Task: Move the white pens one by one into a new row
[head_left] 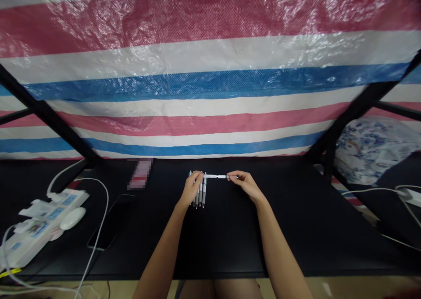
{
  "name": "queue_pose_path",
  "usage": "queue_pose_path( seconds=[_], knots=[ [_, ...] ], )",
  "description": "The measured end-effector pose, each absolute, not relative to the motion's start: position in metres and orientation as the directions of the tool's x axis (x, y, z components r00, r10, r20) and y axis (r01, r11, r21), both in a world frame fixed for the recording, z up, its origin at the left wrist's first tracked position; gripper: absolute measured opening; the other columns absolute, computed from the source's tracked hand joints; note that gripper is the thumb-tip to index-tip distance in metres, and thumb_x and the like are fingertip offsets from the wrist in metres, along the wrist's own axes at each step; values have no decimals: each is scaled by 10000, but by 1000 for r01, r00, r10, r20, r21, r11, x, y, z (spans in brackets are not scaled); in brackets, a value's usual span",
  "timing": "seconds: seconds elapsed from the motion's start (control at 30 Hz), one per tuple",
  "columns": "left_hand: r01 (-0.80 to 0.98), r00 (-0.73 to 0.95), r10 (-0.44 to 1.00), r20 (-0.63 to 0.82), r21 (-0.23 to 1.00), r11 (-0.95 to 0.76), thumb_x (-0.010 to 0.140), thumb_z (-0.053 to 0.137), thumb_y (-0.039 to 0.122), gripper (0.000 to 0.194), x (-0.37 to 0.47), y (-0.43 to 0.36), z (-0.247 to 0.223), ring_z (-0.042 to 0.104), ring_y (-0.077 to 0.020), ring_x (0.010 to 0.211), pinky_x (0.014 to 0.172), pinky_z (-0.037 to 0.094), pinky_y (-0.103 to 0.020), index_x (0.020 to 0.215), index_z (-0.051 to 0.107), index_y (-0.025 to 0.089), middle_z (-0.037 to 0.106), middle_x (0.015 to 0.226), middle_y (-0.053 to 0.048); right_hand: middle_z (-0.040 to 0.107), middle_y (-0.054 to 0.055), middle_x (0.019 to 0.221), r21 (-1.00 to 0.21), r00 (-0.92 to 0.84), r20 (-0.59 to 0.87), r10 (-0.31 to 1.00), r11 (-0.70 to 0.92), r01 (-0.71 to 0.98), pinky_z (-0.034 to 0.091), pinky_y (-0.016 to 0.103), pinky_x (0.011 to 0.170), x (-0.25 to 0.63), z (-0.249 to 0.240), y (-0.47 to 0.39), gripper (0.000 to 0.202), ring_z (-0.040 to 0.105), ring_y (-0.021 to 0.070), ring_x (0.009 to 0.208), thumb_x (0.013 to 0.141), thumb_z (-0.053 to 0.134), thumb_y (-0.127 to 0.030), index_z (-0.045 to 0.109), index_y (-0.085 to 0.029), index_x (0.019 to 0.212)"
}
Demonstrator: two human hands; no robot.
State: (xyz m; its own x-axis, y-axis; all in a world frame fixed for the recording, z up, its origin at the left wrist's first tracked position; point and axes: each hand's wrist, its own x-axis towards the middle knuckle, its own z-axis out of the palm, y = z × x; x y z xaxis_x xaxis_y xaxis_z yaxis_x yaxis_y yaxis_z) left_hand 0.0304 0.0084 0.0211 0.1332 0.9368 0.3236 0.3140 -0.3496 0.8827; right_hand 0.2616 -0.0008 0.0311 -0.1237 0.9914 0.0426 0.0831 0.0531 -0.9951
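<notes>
A white pen (216,176) with a grey grip lies level between my two hands, over the black table. My right hand (245,183) pinches its grey end. At the other end, the fingertips of my left hand (193,186) are closed on the pen. Several similar white and grey pens (203,196) lie side by side under and beside my left hand, tips toward me. My left hand partly covers them.
On the black table (230,237), a black phone (113,220) and a white power strip (49,224) with cables lie at left. A blurred pink item (140,174) is farther back. Striped sheeting (210,84) hangs behind, between black frame bars. A plastic-wrapped bundle (371,150) sits at right.
</notes>
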Motion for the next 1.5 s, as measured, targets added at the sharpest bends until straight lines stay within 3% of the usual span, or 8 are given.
queue_pose_path(
  seconds=[0.13,0.43,1.0,1.27,1.5],
  knots=[
    [338,107,937,332,875,-348,878,403,434,361,30,9,20,533,-143,687,696,411,-254,669,559,185,562,685,-9,691,52,834,-994,-121,43,992,54,92,421,347,793,263,31,-1,327,599,208,827,683,683,-456,700,-195,879],
    [296,77,950,304,903,-312,821,518,365,197,33,10,16,607,-180,850,807,441,-290,879,610,200,660,868,-36,678,55,794,-994,-49,37,998,42,99,414,319,701,266,31,0,337,575,196,770,689,668,-470,705,-190,872],
    [331,130,917,377,856,-398,882,404,406,422,30,10,19,541,-150,744,750,413,-263,531,474,182,557,721,-28,699,55,826,-996,-92,32,995,39,79,437,357,786,264,29,0,325,616,209,804,646,727,-426,707,-199,878],
    [354,104,929,354,860,-367,861,455,365,230,32,9,20,574,-165,812,773,426,-265,815,608,199,627,813,-26,706,61,843,-997,-22,60,998,61,44,425,375,833,266,27,2,302,618,226,868,654,719,-426,711,-208,863],
    [427,140,908,395,803,-415,878,424,329,218,30,9,21,545,-149,773,736,409,-254,801,574,190,594,792,-20,706,53,826,-997,-38,67,997,68,45,425,369,835,266,26,3,309,619,216,850,656,718,-432,714,-205,866]
  ],
)
